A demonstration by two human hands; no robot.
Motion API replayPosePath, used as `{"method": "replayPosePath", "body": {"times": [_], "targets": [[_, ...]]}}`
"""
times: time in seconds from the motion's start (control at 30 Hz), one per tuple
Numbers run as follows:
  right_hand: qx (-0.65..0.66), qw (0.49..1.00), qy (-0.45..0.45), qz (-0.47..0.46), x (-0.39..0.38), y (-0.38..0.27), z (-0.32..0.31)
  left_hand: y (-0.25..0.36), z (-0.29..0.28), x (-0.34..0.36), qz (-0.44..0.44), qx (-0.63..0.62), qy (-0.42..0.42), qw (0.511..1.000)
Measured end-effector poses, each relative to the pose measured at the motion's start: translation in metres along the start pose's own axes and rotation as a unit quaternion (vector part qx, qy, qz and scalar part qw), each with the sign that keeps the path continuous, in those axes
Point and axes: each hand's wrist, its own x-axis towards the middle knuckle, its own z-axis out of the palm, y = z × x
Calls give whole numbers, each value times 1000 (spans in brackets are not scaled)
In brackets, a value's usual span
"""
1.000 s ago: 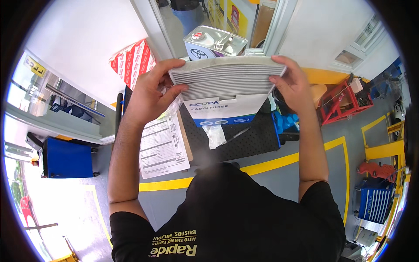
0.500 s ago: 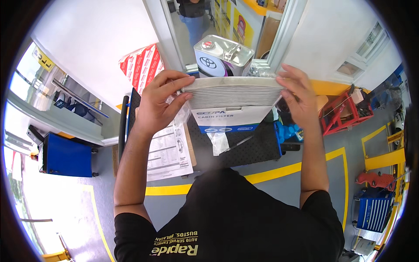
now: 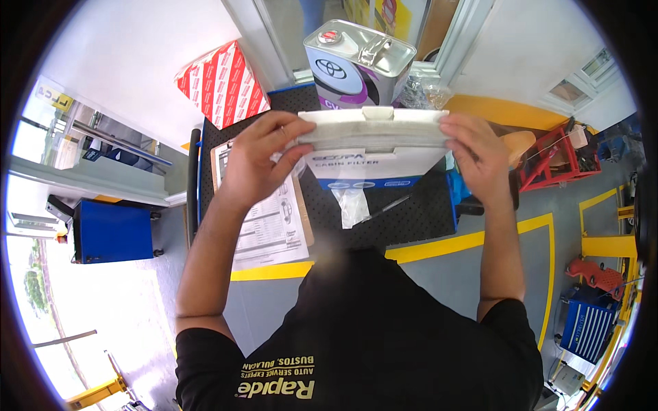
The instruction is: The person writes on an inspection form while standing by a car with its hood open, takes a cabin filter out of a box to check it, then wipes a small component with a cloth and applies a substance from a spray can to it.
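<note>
My left hand (image 3: 267, 154) grips the left end of a grey pleated filter (image 3: 373, 129), thumb at the front of a white-and-blue box (image 3: 367, 177). My right hand (image 3: 480, 151) holds the right end, fingers on the top edge. The filter sits mostly inside the box, with a white flap standing behind it. Beyond the box is a square metal can (image 3: 339, 72). Under it all lies a black perforated mat (image 3: 411, 226), with a clipboard of papers (image 3: 267, 229), a white scrap (image 3: 348, 204) and a pen (image 3: 391, 205).
A red-and-white striped package (image 3: 223, 82) stands at the back left, crumpled clear plastic (image 3: 418, 89) right of the can. A blue cabinet (image 3: 113, 229) is at the left; a red cart (image 3: 555, 164) and blue drawer cabinet (image 3: 586, 322) are at the right. Glass panes are behind.
The filter has sunk lower into the box between my hands, so fewer pleats show and the rear flap now shows above it. The view has shifted slightly.
</note>
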Motion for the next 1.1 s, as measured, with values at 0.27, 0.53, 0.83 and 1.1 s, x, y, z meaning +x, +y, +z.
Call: {"method": "replayPosePath", "body": {"times": [0.27, 0.53, 0.83, 1.1], "targets": [[-26, 999, -5, 21, -14, -8, 4, 18, 1, 0, 0, 69, 0, 998], [-85, 996, -4, -22, -9, -22, 3, 6, -1, -3, 101, 81, 41, 991], [-103, 994, -37, -21, -10, -16, 7, 5, 13, -2, 57, 88, 34, 994], [-208, 970, -126, 13, 9, -34, -1, 42, 8, 9, -6, 227, -102, 968]]}}
